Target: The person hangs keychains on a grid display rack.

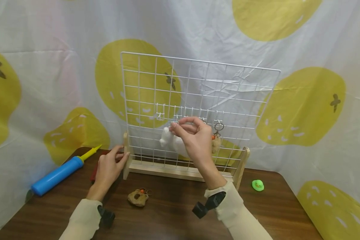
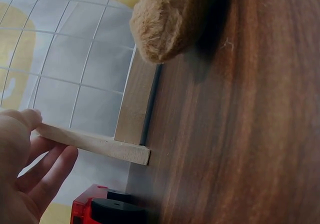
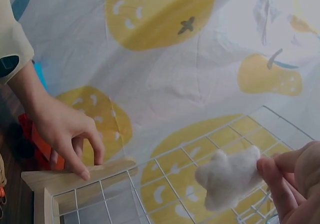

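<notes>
My right hand [image 1: 199, 143] pinches a white plush [image 3: 230, 179] at its edge, in front of the hooks [image 1: 159, 115] on a white wire grid [image 1: 165, 70]. Part of the plush is hidden behind the fingers in the head view. With thumb and fingers, my left hand [image 1: 108, 168] holds the wooden left upright [image 2: 95, 144] of the grid's stand. A brown plush [image 1: 216, 144] on a ring hangs from a hook right of my right hand. Another brown plush [image 1: 138, 198] with a ring lies on the table, in front of the stand.
A blue pump [image 1: 58, 175] with a yellow nozzle lies at the table's left. Behind my left hand stands a red and black object [image 2: 107, 209]. A green duck-like toy [image 1: 258, 185] sits right of the stand. Patterned cloth [image 1: 87, 20] hangs behind the table [image 1: 174, 220].
</notes>
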`<act>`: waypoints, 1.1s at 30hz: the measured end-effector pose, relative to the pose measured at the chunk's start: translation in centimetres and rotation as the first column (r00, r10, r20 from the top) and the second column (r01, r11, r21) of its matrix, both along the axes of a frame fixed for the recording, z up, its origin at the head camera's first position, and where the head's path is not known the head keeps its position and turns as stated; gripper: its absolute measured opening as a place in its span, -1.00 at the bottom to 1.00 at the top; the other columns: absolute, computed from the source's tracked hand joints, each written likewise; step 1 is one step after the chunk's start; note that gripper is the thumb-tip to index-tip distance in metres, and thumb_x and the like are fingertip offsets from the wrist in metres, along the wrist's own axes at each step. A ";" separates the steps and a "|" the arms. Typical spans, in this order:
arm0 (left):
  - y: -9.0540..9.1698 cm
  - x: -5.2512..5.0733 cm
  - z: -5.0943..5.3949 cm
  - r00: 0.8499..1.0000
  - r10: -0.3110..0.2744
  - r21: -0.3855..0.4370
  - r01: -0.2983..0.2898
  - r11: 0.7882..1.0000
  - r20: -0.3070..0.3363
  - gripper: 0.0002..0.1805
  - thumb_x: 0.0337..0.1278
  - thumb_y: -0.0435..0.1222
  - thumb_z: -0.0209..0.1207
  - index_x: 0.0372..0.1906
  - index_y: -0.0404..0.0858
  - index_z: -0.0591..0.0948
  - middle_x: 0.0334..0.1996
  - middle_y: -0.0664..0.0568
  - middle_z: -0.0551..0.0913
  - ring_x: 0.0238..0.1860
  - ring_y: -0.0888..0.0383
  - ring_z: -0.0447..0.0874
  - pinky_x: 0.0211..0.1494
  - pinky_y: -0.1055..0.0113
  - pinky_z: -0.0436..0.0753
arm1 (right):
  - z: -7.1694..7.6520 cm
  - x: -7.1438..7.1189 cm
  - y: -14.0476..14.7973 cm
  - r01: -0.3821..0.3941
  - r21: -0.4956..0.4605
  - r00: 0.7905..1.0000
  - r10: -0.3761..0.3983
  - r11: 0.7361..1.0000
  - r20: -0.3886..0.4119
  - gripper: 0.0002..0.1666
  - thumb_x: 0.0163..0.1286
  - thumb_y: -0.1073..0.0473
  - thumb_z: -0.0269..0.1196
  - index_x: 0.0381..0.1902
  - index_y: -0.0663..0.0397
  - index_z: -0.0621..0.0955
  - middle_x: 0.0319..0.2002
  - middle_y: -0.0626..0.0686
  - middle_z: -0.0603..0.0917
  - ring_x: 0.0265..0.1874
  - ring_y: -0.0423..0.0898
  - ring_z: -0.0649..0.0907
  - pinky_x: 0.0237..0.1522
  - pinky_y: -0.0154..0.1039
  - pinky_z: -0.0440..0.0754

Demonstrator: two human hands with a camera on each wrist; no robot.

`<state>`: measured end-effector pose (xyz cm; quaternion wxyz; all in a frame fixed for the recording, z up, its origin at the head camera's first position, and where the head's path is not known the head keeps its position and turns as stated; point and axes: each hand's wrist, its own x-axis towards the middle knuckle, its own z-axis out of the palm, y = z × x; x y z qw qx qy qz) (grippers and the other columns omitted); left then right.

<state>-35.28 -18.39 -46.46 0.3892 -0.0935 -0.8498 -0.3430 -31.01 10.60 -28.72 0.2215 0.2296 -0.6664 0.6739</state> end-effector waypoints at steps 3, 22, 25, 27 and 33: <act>0.1 0.0 0.0 1.000 -0.001 0.000 0.001 1.000 0.008 -0.65 0.34 -0.29 0.48 0.12 -0.34 0.71 -0.26 -0.29 0.88 -0.24 -0.20 0.94 -0.12 -0.23 0.82 | 0.2 -0.1 0.0 0.012 -0.015 1.000 -0.013 1.000 -0.014 -0.80 0.36 0.32 0.53 -0.14 0.33 0.76 -0.25 0.32 0.88 -0.37 -0.11 0.90 -0.16 -0.13 0.88; 0.0 -0.1 -0.1 1.000 0.005 -0.004 -0.005 1.000 0.015 -0.65 0.34 -0.27 0.48 0.12 -0.32 0.71 -0.25 -0.28 0.88 -0.21 -0.19 0.94 -0.07 -0.22 0.82 | 0.7 -1.2 -1.1 0.132 0.067 0.990 -0.128 0.989 -0.062 -0.69 0.36 0.43 0.49 0.00 0.44 0.67 -0.27 0.35 0.87 -0.36 0.23 0.90 -0.31 -0.18 0.87; 0.0 -0.1 -0.1 1.000 0.002 -0.004 -0.002 1.000 0.015 -0.66 0.35 -0.27 0.47 0.11 -0.32 0.71 -0.24 -0.28 0.88 -0.20 -0.18 0.94 -0.08 -0.22 0.83 | 0.7 -1.2 -1.2 0.133 0.062 0.990 -0.129 0.989 -0.052 -0.71 0.36 0.43 0.48 -0.01 0.44 0.67 -0.29 0.35 0.87 -0.37 0.24 0.89 -0.34 -0.18 0.86; 0.0 -0.2 -0.1 1.000 0.000 -0.004 0.000 1.000 0.016 -0.66 0.36 -0.26 0.47 0.11 -0.32 0.71 -0.23 -0.28 0.88 -0.20 -0.18 0.94 -0.08 -0.21 0.83 | 0.7 -1.2 -1.3 0.141 0.074 0.989 -0.137 0.987 -0.062 -0.72 0.37 0.44 0.48 -0.02 0.44 0.67 -0.30 0.34 0.87 -0.39 0.23 0.89 -0.37 -0.18 0.86; -0.1 -0.1 -0.2 1.000 -0.001 -0.005 0.001 1.000 0.008 -0.66 0.34 -0.28 0.48 0.11 -0.33 0.71 -0.24 -0.27 0.88 -0.21 -0.18 0.94 -0.10 -0.21 0.83 | 0.4 -1.3 -1.5 0.196 0.137 0.976 -0.179 0.971 -0.126 -0.79 0.41 0.40 0.46 -0.05 0.39 0.72 -0.32 0.31 0.88 -0.44 0.17 0.89 -0.47 -0.22 0.82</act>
